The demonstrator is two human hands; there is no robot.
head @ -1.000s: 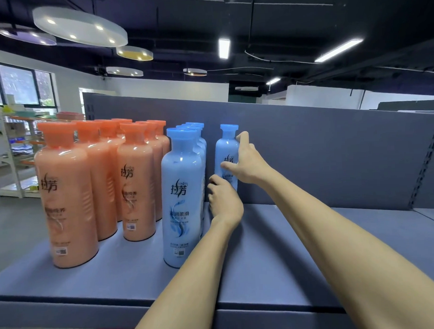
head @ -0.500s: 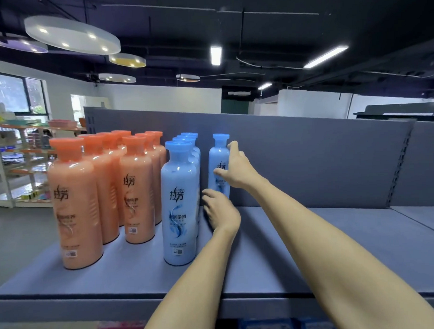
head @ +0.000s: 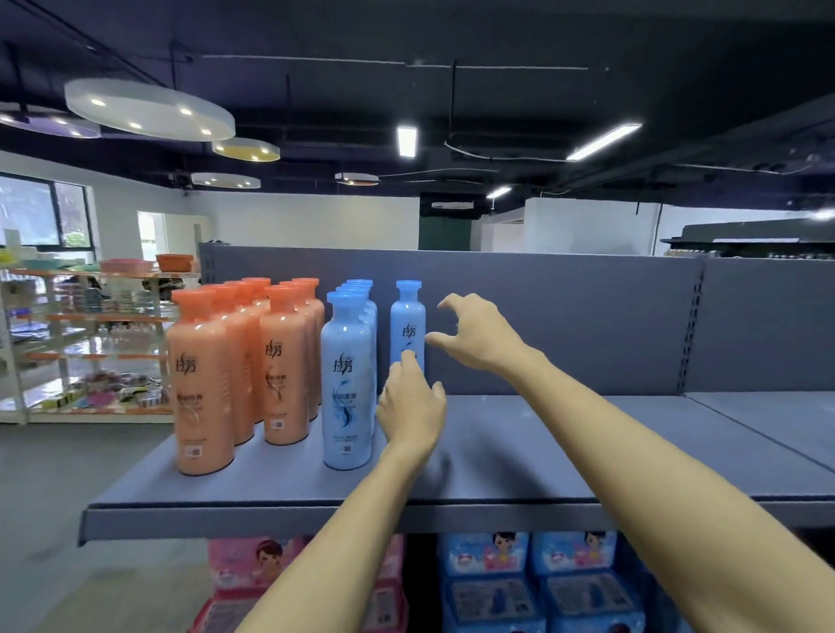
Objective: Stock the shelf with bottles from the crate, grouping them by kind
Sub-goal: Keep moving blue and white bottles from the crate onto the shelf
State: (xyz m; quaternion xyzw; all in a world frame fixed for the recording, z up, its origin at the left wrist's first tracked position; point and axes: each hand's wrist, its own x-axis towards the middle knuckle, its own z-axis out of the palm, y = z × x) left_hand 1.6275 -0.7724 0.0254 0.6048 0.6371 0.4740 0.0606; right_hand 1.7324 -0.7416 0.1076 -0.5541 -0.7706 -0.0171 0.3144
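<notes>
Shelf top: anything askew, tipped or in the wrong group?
Nothing stands out. The orange bottles stand upright in rows on the left of the shelf, the blue bottles upright beside them. One blue bottle stands alone at the back, starting a second blue row.

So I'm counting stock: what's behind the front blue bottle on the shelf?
Behind the front blue bottle more blue bottles stand in a row, showing mostly caps and edges. It covers their bodies, so the exact count is unclear. A lone blue bottle stands apart, to the right.
</notes>
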